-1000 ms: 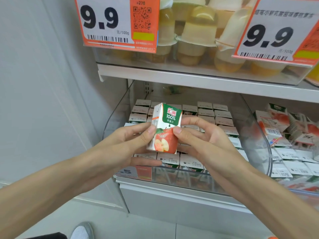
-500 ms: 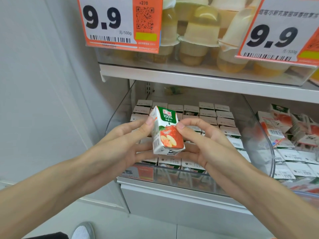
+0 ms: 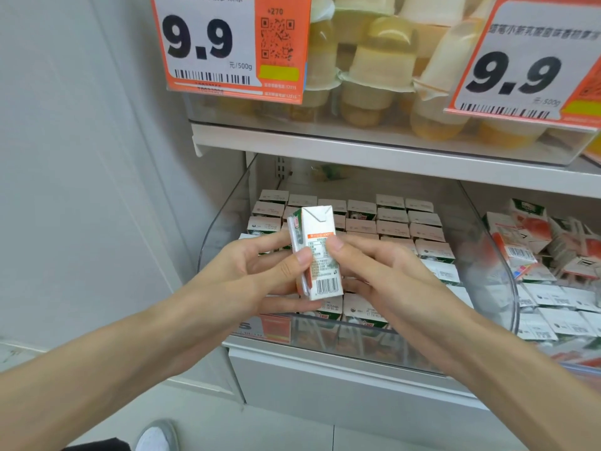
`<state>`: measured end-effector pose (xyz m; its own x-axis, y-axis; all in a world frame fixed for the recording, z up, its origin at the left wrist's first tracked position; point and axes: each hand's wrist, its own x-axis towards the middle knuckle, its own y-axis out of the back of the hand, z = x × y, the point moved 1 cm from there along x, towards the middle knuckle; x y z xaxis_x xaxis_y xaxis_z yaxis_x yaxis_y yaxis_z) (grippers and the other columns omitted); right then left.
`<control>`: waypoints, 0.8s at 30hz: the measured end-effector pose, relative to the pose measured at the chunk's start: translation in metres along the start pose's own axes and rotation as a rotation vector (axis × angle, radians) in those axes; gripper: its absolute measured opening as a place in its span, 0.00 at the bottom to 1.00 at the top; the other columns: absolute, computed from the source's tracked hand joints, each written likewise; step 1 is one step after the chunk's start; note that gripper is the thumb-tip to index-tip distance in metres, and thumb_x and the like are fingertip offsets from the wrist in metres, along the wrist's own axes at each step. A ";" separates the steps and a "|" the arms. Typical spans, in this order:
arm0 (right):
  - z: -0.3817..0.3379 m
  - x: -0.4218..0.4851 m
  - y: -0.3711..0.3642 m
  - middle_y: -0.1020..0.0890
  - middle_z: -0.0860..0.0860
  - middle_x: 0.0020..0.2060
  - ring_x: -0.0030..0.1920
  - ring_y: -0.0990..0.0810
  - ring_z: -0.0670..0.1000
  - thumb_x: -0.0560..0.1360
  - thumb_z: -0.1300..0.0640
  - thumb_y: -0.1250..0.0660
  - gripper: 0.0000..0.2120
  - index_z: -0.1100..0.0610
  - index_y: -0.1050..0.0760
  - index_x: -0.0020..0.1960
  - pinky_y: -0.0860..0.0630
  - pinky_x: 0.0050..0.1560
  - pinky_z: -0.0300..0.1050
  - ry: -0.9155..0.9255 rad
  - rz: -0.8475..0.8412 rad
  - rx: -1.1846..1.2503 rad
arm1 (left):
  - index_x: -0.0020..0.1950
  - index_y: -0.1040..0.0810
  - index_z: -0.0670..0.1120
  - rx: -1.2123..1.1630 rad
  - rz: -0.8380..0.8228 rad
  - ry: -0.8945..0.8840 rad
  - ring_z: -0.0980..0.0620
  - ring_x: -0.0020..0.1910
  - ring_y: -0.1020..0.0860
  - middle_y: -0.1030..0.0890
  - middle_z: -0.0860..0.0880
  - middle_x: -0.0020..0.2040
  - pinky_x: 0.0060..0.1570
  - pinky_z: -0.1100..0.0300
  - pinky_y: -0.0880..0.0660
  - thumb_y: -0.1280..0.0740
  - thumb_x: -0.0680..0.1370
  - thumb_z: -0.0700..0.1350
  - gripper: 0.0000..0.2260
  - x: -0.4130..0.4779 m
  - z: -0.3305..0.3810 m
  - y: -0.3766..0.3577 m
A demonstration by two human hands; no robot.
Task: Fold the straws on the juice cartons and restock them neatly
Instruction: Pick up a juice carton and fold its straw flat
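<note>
I hold one small juice carton [image 3: 320, 252] upright in front of the shelf, its white barcode side facing me. A wrapped straw [image 3: 300, 262] runs down its left edge. My left hand [image 3: 257, 275] grips the carton from the left, thumb pressed on the straw. My right hand [image 3: 387, 275] grips it from the right, thumb on the printed face. Behind and below, a clear plastic bin [image 3: 497, 265] holds several rows of cartons [image 3: 393, 222] standing upright.
A second bin at the right holds jumbled cartons [image 3: 553, 255] lying at odd angles. The white shelf [image 3: 357, 154] above carries jelly cups [image 3: 370, 70] and two orange 9.9 price tags [image 3: 234, 47]. A grey wall stands at the left; my shoe [image 3: 156, 436] shows on the floor.
The carton has been turned in my hands from its apple-picture front to its barcode side, bringing the straw into view. Both hands stayed in front of the bin.
</note>
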<state>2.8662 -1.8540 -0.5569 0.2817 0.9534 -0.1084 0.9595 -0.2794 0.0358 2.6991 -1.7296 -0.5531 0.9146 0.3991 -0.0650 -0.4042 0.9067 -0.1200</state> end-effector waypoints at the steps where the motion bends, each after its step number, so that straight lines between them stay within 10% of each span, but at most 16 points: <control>1: 0.001 0.000 0.000 0.12 0.51 0.59 0.64 0.15 0.51 0.82 0.38 0.32 0.20 0.48 0.16 0.66 0.29 0.74 0.55 -0.012 0.010 0.013 | 0.72 0.19 0.58 0.012 0.017 0.001 0.45 0.61 0.14 0.13 0.48 0.63 0.57 0.57 0.16 0.31 0.82 0.51 0.17 0.000 0.000 0.000; 5: 0.000 0.004 0.001 0.11 0.54 0.54 0.57 0.12 0.52 0.80 0.40 0.30 0.16 0.50 0.11 0.58 0.21 0.63 0.49 -0.074 0.115 0.152 | 0.78 0.37 0.74 0.144 0.035 -0.020 0.49 0.59 0.13 0.15 0.55 0.66 0.50 0.57 0.15 0.26 0.77 0.59 0.33 -0.001 0.003 0.004; 14: -0.002 0.002 -0.003 0.13 0.67 0.52 0.40 0.13 0.59 0.69 0.36 0.20 0.31 0.52 0.18 0.66 0.15 0.42 0.46 -0.163 0.249 0.341 | 0.74 0.31 0.76 0.531 0.051 -0.196 0.51 0.46 0.12 0.20 0.66 0.56 0.48 0.58 0.15 0.24 0.72 0.56 0.34 0.001 0.001 0.006; 24: -0.010 -0.001 -0.003 0.12 0.63 0.43 0.44 0.10 0.61 0.72 0.32 0.28 0.32 0.54 0.20 0.65 0.14 0.44 0.45 -0.138 0.180 0.237 | 0.74 0.25 0.62 0.365 0.123 -0.172 0.43 0.45 0.11 0.15 0.45 0.55 0.47 0.58 0.16 0.25 0.73 0.55 0.29 0.006 -0.002 0.007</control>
<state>2.8629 -1.8533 -0.5469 0.4294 0.8663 -0.2551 0.8638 -0.4765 -0.1640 2.7019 -1.7207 -0.5559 0.8610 0.4958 0.1134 -0.5080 0.8274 0.2395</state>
